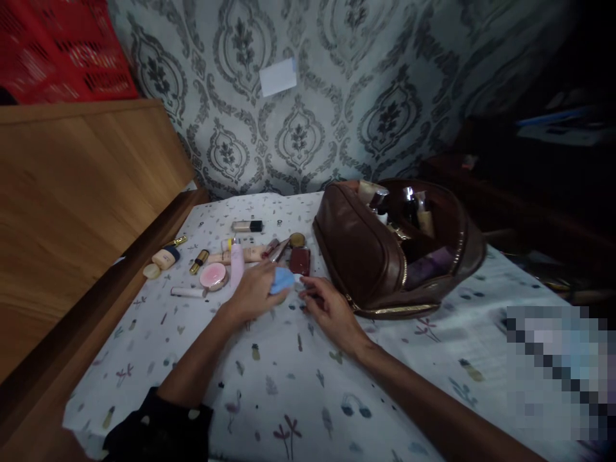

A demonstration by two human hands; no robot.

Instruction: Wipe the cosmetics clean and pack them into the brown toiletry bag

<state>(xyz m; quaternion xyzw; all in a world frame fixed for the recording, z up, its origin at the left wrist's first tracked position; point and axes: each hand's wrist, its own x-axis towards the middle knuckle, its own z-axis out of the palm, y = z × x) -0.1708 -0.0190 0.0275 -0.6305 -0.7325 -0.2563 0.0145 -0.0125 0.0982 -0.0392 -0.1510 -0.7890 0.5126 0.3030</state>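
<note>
Blue wad (282, 280): was held in left hand (253, 292), pinched between thumb and fingers, around the middle of the patterned tabletop (269, 391). Right hand (333, 314): was loosely curled just beside, narrow gap at the fingertips; could not tell if gripping the small white bit (298, 278) there. Risks, as judged: could have dropped the wad through too weak a pinch; could have bumped the pink bottle (237, 263) beside left knuckles with a careless sideways swing, or nudged the open brown bag (353, 250) with right knuckles. Looked pale blue, soft, slightly creased, partly covered by fingers; could not tell cloth from sponge. Just past it: was laid a dark red case (301, 260). Farther: was lying a black-capped bottle (247, 226). At the back: was fixed to the patterned wall (298, 138) a white paper (278, 77).
</note>
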